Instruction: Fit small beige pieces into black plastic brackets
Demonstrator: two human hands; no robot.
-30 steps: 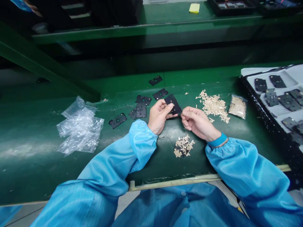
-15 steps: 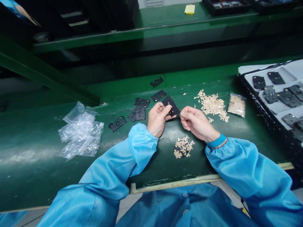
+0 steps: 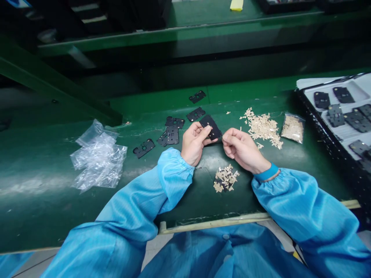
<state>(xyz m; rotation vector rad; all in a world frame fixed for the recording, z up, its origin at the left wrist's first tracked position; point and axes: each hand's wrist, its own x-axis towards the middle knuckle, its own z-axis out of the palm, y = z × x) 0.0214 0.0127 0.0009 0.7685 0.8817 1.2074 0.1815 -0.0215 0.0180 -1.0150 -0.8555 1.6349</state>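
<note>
A thin black plastic plate [image 3: 213, 129] is held up over the bench, my left hand [image 3: 194, 142] closed on its left side with the thumb on top. Just right of the plate, my right hand [image 3: 242, 148] is closed in a pinch. What its fingertips hold, if anything, is too small to make out. Below the hands lies a small pile of beige and metallic pieces [image 3: 226, 178]. A larger heap of small beige pieces [image 3: 263, 128] spreads beyond my right hand. Several black plates with cut-outs [image 3: 172, 135] lie left of my left hand.
Clear plastic bags [image 3: 100, 160] lie at the left of the green bench [image 3: 139, 208]. A filled zip bag [image 3: 292, 128] lies right of the heap. At the far right stands a black-edged tray [image 3: 319, 131] with black plates on white liner. A shelf [image 3: 203, 24] runs behind.
The view has shifted slightly. Both hands keep almost the same pose, the left on the black plate and the right pinched beside it. Nothing has visibly been let go.
</note>
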